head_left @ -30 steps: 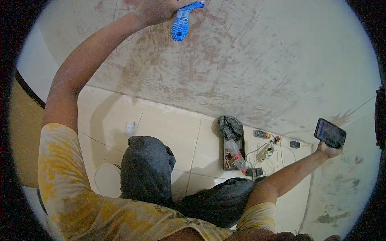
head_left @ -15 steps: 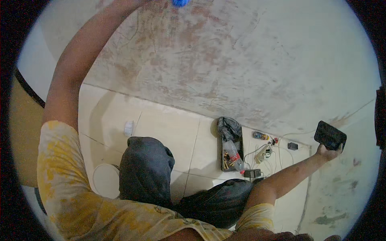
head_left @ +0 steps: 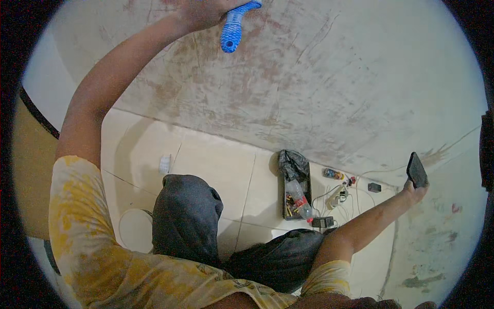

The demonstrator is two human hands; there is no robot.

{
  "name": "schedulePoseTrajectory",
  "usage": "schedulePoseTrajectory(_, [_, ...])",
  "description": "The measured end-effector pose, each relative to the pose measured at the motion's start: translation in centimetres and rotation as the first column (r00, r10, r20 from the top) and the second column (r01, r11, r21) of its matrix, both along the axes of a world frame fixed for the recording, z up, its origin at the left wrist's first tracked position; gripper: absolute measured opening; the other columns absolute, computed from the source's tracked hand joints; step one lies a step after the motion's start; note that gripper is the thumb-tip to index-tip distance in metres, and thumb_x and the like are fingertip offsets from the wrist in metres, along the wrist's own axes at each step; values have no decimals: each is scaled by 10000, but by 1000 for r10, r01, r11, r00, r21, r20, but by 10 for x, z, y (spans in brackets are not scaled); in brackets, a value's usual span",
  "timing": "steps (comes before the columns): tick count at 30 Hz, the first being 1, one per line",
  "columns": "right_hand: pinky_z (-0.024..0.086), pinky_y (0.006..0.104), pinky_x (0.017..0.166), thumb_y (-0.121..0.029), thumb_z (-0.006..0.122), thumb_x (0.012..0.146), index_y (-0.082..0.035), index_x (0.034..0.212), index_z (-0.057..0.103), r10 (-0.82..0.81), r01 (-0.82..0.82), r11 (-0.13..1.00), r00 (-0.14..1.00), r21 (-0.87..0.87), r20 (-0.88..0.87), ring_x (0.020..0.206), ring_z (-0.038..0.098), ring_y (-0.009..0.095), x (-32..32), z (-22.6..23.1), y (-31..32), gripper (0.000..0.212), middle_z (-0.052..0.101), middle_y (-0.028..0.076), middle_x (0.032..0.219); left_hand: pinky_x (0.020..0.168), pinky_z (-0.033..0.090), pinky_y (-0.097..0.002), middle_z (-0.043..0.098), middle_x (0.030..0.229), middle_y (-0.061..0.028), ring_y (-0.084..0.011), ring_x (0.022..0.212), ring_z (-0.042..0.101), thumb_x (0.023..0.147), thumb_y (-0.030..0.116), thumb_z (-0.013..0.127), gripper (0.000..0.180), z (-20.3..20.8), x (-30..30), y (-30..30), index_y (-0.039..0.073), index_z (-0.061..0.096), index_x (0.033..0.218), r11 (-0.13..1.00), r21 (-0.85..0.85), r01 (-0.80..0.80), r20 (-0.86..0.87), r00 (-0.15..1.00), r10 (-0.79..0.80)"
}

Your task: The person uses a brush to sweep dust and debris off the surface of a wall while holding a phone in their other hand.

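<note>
At the top edge my left hand point(head_left: 203, 13) is raised to the patchy wall point(head_left: 231, 87), closed around a tool with a blue textured handle point(head_left: 231, 36). The handle hangs down and ends in a hole; the tool's head is mostly hidden or out of frame. Off to the right, my right hand point(head_left: 418, 192) grips a dark phone point(head_left: 417, 170), turned nearly edge-on and held upright above the floor corner.
By the wall stands a black box point(head_left: 284, 198) with a plastic bag point(head_left: 294, 162) and a clear bottle point(head_left: 299, 200). Cables, a black adapter point(head_left: 323, 222) and a small bottle point(head_left: 333, 173) lie beside it. A round white lid or bucket point(head_left: 135, 230) sits left of my knees.
My left hand has come down into view, showing more of the blue handle. In my right hand the phone has turned from showing its broad face to nearly edge-on.
</note>
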State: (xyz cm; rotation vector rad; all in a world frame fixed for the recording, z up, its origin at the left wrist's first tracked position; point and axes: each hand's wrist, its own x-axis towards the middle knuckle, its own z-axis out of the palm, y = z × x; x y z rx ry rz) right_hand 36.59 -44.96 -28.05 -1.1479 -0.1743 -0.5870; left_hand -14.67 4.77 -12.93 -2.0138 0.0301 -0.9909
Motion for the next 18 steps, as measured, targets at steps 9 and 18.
schedulePoseTrajectory(9, [487,324,797,-93,608,675,12,1053,550,61,-32,997,903,-76,426,872,578,221,-19,3,14,396,578,121,1005,592,489,-385,588,837,-70,-249,716,609,732,213,591,286,22,-6,-15,153,621,1010,994,2,-109,12,994,109])
schedulePoseTrajectory(18, [496,368,833,-173,597,782,-88,1082,554,92,-117,974,987,194,134,958,565,251,-38,28,9,315,553,135,1105,591,491,-359,601,842,-89,-258,714,608,725,186,593,289,50,2,-4,145,630,1009,993,10,-120,221,968,115])
